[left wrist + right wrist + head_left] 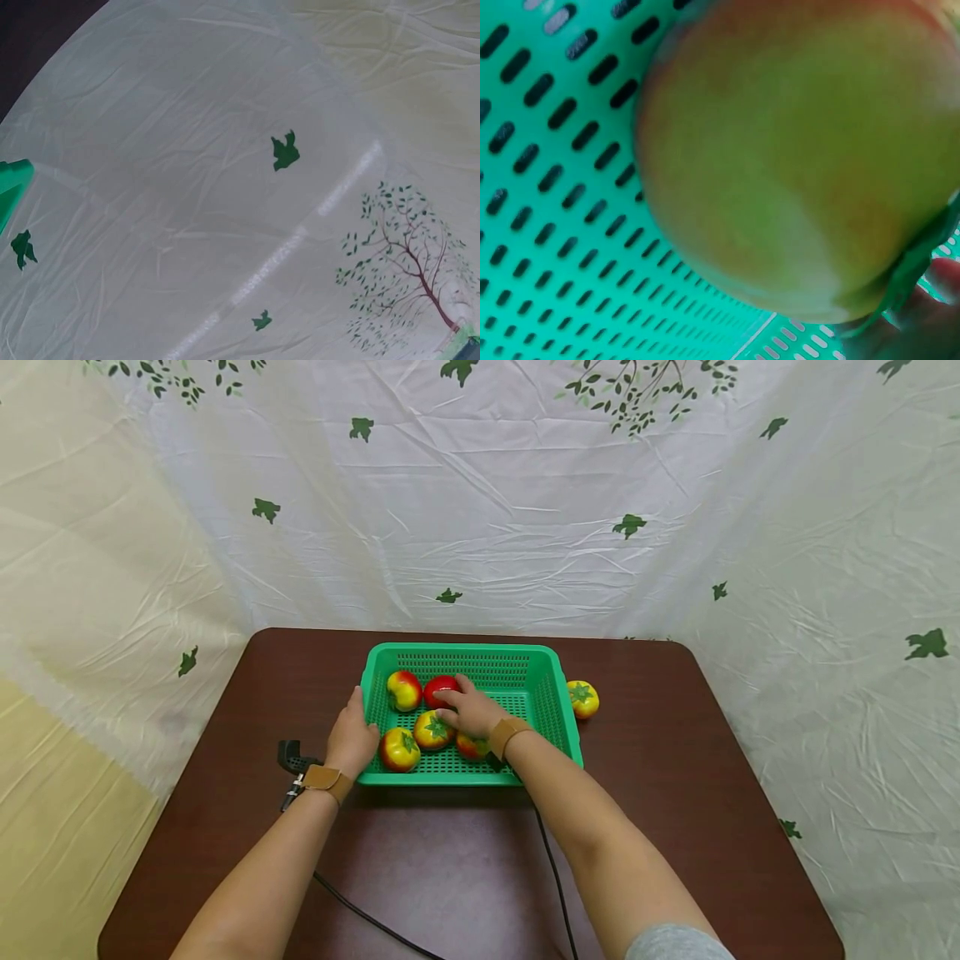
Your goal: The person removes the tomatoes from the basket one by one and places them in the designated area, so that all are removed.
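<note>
A green plastic basket point(480, 779) holds several red-and-yellow tomatoes. My left hand point(352, 739) holds the basket's left side, fingers along the outer wall and thumb over the rim. Inside the basket, my right hand point(477, 713) has its fingers spread, the fingertips overlapping a red tomato point(439, 688). Its thumb is right by a yellow-red tomato point(432, 733). Another tomato point(471, 747) lies partly hidden under the right wrist and fills much of the right wrist view. Two more sit on the left, a rear tomato point(405, 691) and a front tomato point(400, 750).
One yellow tomato point(582, 699) lies on the brown table point(637, 760) just right of the basket. Black cables point(367, 920) trail from both wrists over the table's front. White cloth point(480, 527) with printed leaves hangs behind and at the sides.
</note>
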`<state>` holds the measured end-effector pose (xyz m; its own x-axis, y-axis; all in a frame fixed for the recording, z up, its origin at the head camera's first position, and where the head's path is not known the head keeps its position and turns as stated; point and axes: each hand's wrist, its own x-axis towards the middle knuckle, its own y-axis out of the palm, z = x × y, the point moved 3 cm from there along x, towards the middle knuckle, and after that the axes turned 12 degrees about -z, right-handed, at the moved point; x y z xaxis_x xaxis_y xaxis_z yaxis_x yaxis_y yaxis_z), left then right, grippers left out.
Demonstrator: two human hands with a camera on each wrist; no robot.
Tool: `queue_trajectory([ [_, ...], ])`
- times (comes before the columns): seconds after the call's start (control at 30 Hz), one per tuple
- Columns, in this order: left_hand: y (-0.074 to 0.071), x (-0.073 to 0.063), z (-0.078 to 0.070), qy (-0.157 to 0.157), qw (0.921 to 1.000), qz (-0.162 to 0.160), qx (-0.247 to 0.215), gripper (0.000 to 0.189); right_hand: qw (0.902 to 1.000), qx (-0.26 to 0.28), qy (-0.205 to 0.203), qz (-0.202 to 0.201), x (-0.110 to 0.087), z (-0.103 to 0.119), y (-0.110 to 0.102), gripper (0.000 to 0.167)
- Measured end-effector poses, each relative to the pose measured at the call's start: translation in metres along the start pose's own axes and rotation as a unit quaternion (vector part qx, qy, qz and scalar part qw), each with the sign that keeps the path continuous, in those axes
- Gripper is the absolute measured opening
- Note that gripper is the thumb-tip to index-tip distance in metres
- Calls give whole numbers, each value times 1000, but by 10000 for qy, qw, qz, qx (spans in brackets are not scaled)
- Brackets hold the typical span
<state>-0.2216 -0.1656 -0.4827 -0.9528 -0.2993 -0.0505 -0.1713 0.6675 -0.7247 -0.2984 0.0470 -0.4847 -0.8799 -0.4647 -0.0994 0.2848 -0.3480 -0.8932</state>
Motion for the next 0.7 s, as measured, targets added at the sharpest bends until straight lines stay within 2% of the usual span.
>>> queue_trajectory([
  [0.13,0,0,0,27,10000,-8,13,73,9986,-185,-397,-279,0,1,-2,42],
  [0.23,0,0,0,49,10000,-18,25,74,9968,-254,-704,-287,-1,2,-3,38],
  [0.37,1,0,1,69,10000,-35,18,74,9966,-113,-809,118,-2,0,-2,41],
  [0.53,1,0,1,42,10000,-5,8,74,9948,274,-622,760,-5,-5,1,58],
  [0.7,0,0,0,54,10000,-6,17,74,9930,487,-623,879,-7,-12,3,70],
])
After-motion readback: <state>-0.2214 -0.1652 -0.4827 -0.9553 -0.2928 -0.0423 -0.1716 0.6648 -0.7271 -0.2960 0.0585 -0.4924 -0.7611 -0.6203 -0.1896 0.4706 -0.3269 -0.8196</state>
